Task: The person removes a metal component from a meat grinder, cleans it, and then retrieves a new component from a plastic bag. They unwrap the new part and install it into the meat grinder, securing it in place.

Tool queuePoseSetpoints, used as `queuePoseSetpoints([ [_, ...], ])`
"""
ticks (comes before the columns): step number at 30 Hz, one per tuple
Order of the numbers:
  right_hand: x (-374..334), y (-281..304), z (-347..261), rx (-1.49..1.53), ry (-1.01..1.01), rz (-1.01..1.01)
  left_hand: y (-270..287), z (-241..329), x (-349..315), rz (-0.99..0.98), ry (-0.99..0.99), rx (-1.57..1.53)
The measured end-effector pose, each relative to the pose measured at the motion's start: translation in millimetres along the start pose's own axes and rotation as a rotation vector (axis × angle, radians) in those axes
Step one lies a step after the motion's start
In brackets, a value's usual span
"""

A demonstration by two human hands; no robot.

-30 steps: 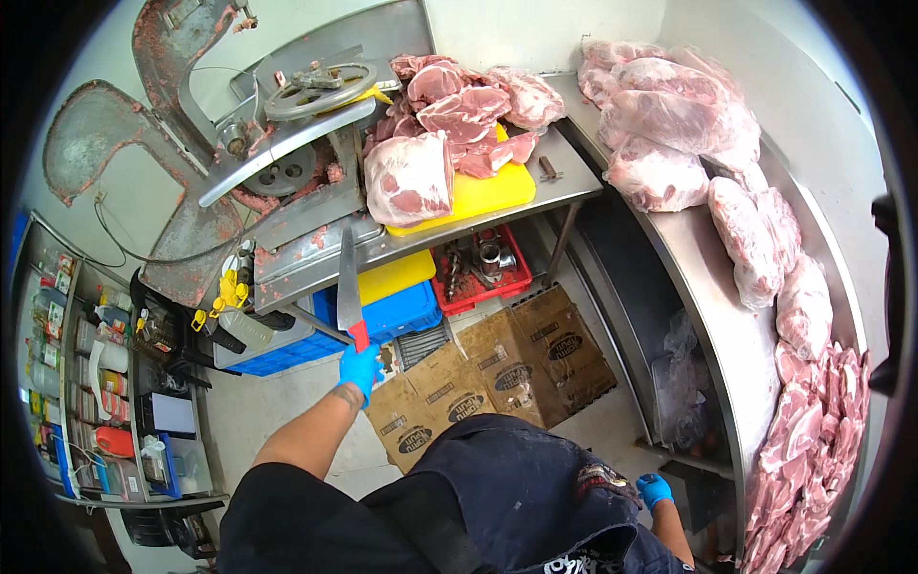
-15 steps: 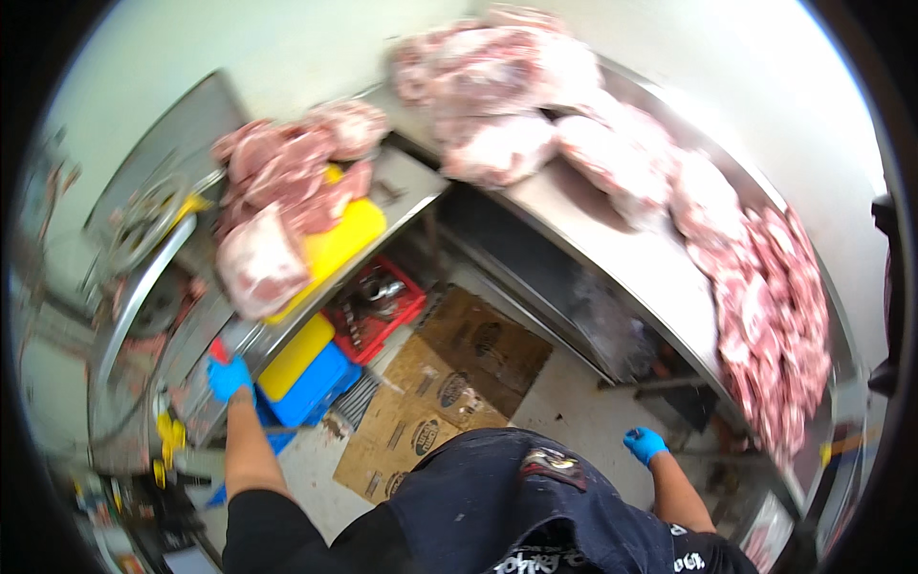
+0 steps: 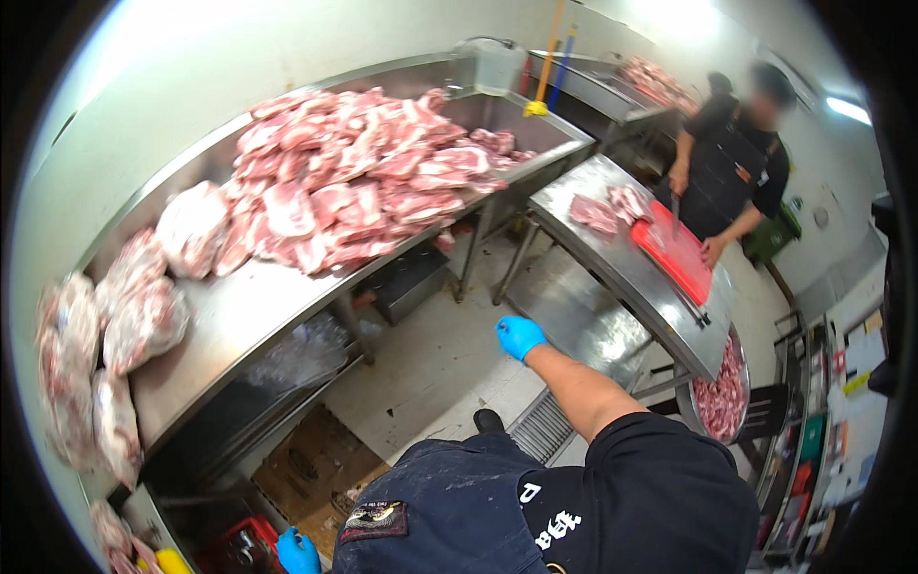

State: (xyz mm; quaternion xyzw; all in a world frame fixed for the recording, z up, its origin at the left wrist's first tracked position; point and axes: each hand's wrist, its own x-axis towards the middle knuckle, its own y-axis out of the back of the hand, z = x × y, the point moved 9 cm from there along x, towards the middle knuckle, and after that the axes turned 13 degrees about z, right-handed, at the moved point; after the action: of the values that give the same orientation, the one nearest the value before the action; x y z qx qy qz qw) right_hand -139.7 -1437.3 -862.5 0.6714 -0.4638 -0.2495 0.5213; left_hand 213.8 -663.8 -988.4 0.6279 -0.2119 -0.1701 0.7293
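My right hand (image 3: 519, 335), in a blue glove, hangs in the air over the tiled floor with nothing in it and its fingers loosely apart. It is between the long steel table (image 3: 239, 325) and a second steel table (image 3: 622, 268). My left hand (image 3: 296, 553), also blue-gloved, shows only partly at the lower edge, next to a red crate (image 3: 239, 547); whether it holds anything is hidden. A big pile of raw meat cuts (image 3: 363, 187) covers the long table. Bagged pieces of meat (image 3: 143, 316) lie at its left end.
A co-worker in dark clothes (image 3: 732, 158) cuts with a knife at a red cutting board (image 3: 674, 253). Under that table's end stands a tub of meat pieces (image 3: 722, 392). A floor drain grate (image 3: 540, 426) and flattened cardboard (image 3: 316, 459) lie near my feet.
The view has swung right, away from the band saw and the yellow board toward the meat table and the co-worker. My right hand has risen and reached forward; my left has dropped to the lower edge.
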Motion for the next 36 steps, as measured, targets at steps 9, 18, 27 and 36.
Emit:
queuePoseSetpoints([
  [9,85.3,177.8,327.8,0.032,-0.526,0.620,23.1,212.3,150.7,-0.198,-0.102,-0.265],
  [18,145.5,263.2,501.2,-0.282,-0.781,0.882,50.0,433.2,193.5,-0.174,-0.256,-0.185],
  [27,241.3,212.2,466.6,0.015,-0.523,0.503,96.8,444.6,175.2,-0.276,0.037,-0.112],
  [36,105.5,96.7,-124.8,0.908,0.636,-0.647,185.4,553.7,182.3,-0.296,0.302,-1.167],
])
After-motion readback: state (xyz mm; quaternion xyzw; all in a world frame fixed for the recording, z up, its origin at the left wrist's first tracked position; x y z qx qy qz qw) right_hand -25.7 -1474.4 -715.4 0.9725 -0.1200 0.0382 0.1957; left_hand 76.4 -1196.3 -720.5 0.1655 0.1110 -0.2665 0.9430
